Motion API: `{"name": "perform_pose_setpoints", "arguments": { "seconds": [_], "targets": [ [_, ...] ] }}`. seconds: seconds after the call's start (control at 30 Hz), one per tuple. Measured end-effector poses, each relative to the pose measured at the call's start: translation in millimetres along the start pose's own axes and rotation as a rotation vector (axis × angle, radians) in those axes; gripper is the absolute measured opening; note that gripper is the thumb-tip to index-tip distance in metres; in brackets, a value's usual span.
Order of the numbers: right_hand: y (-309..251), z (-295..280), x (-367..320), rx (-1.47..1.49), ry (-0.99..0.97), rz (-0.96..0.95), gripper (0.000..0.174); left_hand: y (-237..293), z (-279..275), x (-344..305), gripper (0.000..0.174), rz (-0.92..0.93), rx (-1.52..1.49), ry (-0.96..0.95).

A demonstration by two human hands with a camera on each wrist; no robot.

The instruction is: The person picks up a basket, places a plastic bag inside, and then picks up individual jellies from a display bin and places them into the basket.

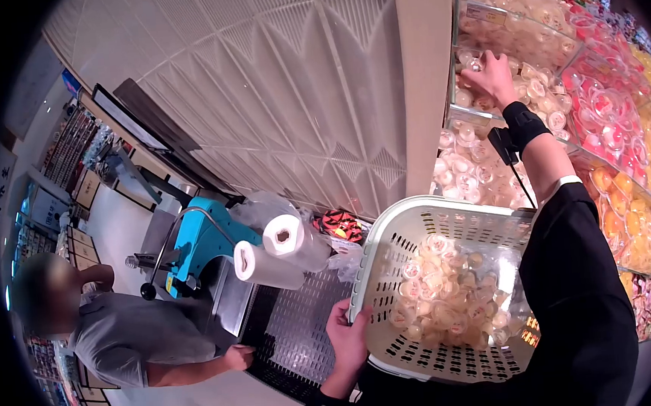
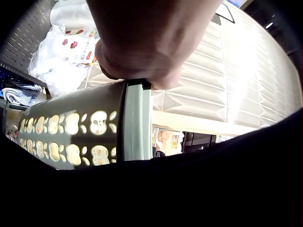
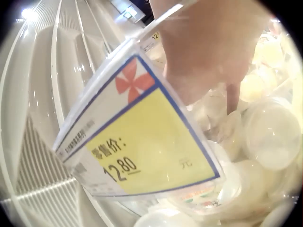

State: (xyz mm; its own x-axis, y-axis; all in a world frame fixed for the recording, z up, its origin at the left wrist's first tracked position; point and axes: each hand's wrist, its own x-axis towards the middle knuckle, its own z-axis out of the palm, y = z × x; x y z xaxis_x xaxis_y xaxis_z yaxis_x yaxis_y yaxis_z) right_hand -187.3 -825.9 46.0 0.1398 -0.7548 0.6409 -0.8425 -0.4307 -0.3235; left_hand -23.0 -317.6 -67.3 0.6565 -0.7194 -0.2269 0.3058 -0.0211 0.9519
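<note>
My left hand (image 1: 349, 341) grips the near-left rim of a pale plastic basket (image 1: 374, 237), thumb over the edge. Apple-shaped holes pierce the basket's side (image 2: 73, 125) in the left wrist view. A heap of whitish jelly cups (image 1: 441, 289) lies inside it. At the upper right, my right hand (image 1: 492, 80) reaches down into a clear bin of similar jelly cups (image 1: 548, 101), its fingertips among them. A price tag (image 3: 142, 137) reading 12.80 covers part of that view. I cannot tell whether the fingers hold a cup.
Pink jelly cups (image 1: 602, 112) and orange ones (image 1: 616, 201) fill bins further right. A ribbed white panel (image 1: 279, 85) rises behind. On the left are plastic bag rolls (image 1: 273, 265), a teal machine (image 1: 201, 238) and a person in a grey shirt (image 1: 134, 333).
</note>
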Motion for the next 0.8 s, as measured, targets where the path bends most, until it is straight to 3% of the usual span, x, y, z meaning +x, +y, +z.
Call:
{"name": "perform_pose_setpoints", "arguments": {
  "seconds": [0.2,0.27,0.33,0.4,0.53,0.6,0.73,0.8],
  "targets": [
    [17,-22,12,0.204,-0.024,0.133,0.06,-7,-5,2,0.019,0.031,0.009,-0.005],
    [19,-43,14,0.648,-0.214,0.382,0.057,-5,-3,2,0.019,0.018,0.005,-0.002],
    [20,-67,19,0.697,-0.217,0.346,0.05,-3,-2,1,0.02,0.019,-0.01,-0.002],
    [26,-94,22,0.765,-0.319,0.227,0.047,-2,-1,0,0.02,0.017,-0.024,0.0],
    [-12,-182,-13,0.853,-0.407,0.056,0.042,0,0,1,0.019,-0.027,-0.052,-0.003],
    [-35,-223,-43,0.883,-0.621,-0.038,0.042,-2,0,1,0.02,0.024,-0.065,-0.039],
    [-85,-253,-107,0.813,-1.202,-0.475,0.05,-1,0,0,0.02,0.017,-0.082,-0.043],
    [-111,-257,-138,0.436,-1.233,-0.762,0.056,-3,1,0,0.021,0.015,-0.098,-0.061]
  ]
}}
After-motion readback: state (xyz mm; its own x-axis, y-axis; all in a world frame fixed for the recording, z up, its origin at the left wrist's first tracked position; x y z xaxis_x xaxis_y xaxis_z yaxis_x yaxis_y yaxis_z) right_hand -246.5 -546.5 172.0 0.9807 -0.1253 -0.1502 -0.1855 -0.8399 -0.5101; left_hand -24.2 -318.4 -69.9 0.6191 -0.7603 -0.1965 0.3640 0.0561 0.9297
